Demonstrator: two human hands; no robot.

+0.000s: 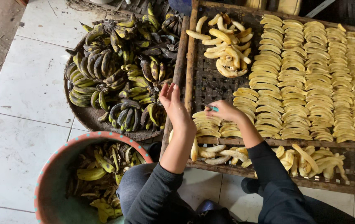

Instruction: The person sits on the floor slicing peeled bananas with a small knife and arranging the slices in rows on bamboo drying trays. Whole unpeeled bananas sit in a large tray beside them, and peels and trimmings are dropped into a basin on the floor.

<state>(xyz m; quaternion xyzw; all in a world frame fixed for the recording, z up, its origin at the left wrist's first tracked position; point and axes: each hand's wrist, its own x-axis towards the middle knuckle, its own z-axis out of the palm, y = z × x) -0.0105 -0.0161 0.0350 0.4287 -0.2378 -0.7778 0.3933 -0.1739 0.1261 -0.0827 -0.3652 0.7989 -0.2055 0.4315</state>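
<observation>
- Left hand (174, 103): open, fingers spread, empty, raised over the near left rail of the woven drying rack (210, 85).
- Right hand (224, 110): closed on a small teal-handled tool (213, 109), blade hidden, above the banana slices (207, 123).
- Peeled bananas (226, 47): heaped far.
- Unpeeled bunches (119, 74): left tray.
- Peel basin (57, 166): cut off near.
- White tiled floor (24, 87).
</observation>
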